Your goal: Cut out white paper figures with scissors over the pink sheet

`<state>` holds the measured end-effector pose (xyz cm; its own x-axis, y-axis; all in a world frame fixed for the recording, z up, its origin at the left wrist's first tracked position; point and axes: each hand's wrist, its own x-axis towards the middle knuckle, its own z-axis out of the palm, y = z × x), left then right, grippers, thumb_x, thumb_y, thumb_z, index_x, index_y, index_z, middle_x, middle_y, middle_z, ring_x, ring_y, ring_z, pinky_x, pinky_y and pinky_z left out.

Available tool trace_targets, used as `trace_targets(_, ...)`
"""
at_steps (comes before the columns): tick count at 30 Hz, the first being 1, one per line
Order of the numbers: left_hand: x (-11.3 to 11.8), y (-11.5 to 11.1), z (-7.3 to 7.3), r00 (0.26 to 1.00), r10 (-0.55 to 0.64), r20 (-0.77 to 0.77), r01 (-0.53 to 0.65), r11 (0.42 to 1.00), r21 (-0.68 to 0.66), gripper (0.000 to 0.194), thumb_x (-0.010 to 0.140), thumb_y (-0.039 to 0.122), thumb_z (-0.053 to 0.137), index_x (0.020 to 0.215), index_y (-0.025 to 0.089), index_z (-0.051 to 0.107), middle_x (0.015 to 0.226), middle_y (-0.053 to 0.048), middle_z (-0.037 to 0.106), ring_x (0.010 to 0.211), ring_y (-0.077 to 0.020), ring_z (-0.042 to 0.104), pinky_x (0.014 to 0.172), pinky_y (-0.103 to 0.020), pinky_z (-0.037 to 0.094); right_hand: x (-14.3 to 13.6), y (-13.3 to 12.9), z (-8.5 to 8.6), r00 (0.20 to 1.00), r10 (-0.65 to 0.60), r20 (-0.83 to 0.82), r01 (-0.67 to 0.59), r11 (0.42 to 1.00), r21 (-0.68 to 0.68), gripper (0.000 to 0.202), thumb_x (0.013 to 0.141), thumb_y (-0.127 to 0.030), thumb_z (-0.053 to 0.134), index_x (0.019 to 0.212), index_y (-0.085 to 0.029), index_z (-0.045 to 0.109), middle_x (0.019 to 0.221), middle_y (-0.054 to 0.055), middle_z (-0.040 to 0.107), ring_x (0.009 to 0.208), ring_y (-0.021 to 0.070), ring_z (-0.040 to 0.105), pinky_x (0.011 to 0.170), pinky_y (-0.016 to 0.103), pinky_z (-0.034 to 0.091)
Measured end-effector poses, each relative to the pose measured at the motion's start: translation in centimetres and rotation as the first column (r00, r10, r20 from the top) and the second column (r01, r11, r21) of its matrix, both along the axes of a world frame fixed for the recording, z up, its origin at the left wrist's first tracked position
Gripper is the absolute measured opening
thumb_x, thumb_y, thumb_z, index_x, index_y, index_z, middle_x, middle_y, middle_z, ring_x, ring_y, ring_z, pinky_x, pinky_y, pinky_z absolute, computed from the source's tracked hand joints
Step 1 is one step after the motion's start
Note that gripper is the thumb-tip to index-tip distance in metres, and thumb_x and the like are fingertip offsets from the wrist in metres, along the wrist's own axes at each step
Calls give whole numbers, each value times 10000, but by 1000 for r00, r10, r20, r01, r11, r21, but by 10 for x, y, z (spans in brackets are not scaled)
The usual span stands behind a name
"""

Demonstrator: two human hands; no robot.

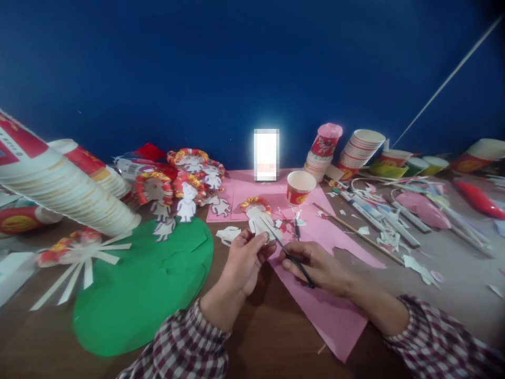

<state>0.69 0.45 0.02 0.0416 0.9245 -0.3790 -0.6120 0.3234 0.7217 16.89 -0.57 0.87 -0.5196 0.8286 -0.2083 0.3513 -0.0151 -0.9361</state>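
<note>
Between the thumb and fingers of my left hand [246,260] is a white paper cutout [258,221], held upright over the pink paper [315,316]. My right hand [315,266] is closed around a pair of scissors [294,258] with dark handles. The blades point up and left and meet the cutout's right side. Just behind the cutout lies a red-and-yellow ring [255,202]. Another white paper piece [228,234] rests on the table left of my left hand. Small paper scraps [295,223] and a dark pen-like item lie behind my right hand.
Stacked paper cups [74,184] lean at the left above a green paper oval [145,284]. Several finished-looking paper figures [185,202] with rings stand behind it. A single cup [301,187], a lit screen [266,154], more cup stacks [361,152], a stick [359,234] and markers [389,221] lie beyond.
</note>
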Motion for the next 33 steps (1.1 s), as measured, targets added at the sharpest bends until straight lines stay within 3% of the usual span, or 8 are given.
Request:
trace_targets(7,0,0,0,1000,10,6,-10,1000,-13,215,636,144,712,763,135,538,706,6,612,608,-87,595,615,-213,518,0,1,0,1000,-2,8,2,1000,8,239,840,-375,536,807,-139,551,561,-41,423,495,74,394,442,190,293)
trace_targets(15,-7,4,0,993,-64,-97,68,997,34,261,660,232,709,876,136,598,792,-24,613,649,-91,563,595,-226,497,7,5,-2,998,59,28,-60,998,32,222,848,-358,531,783,-146,548,593,-37,438,520,72,392,462,187,312)
trace_targets(24,-8,4,-2,986,-113,-124,123,989,77,265,663,193,707,900,142,600,858,-31,610,707,-97,562,635,-235,492,7,4,-2,991,42,-124,-57,990,-127,271,823,-405,564,758,-150,502,569,-41,471,477,71,469,431,175,368)
trace_targets(29,-9,4,0,983,-127,-130,139,987,85,280,659,164,704,915,145,593,870,-34,612,724,-96,560,638,-223,487,10,6,5,977,62,-206,-112,964,-241,350,809,-472,560,866,-128,527,607,-10,538,512,97,533,452,198,433)
trace_targets(33,-9,5,1,979,-134,-154,147,986,74,298,650,169,709,923,150,591,885,-40,616,744,-103,560,651,-231,484,13,7,6,969,70,-236,-132,957,-260,383,820,-505,531,867,-125,534,622,12,580,506,96,546,438,186,413)
